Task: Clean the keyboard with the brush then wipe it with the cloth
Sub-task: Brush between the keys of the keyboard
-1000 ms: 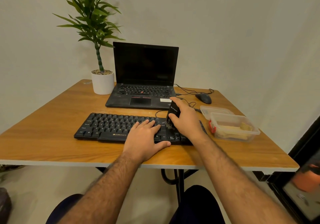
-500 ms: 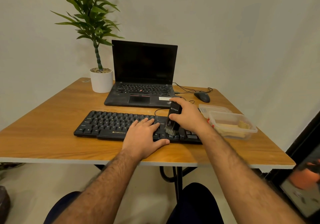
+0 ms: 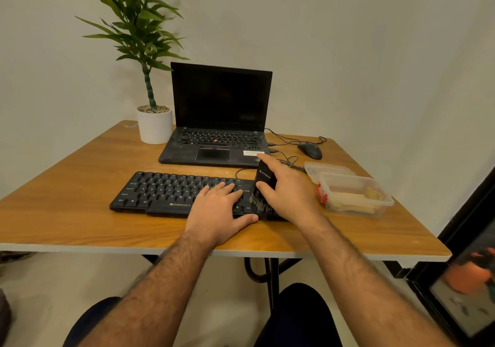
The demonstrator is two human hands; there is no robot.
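Observation:
A black keyboard (image 3: pixel 166 191) lies near the front of the wooden table (image 3: pixel 67 207). My left hand (image 3: pixel 218 212) rests flat on its right half, fingers straight on the keys. My right hand (image 3: pixel 289 190) grips a black brush (image 3: pixel 263 186) by its body, bristles down on the keys at the keyboard's right end. That end of the keyboard is hidden under my right hand. A pale cloth (image 3: pixel 356 199) seems to lie inside a clear plastic box (image 3: pixel 385 202) to the right.
An open black laptop (image 3: pixel 219 121) stands behind the keyboard, with a potted plant (image 3: pixel 154 121) to its left. A black mouse (image 3: pixel 310 150) and loose cables (image 3: pixel 289 139) lie at the back right. The box's lid (image 3: pixel 328 168) lies behind the box.
My right hand has moved the brush back and forth over the keyboard's right end. My left hand has stayed in place on the keys.

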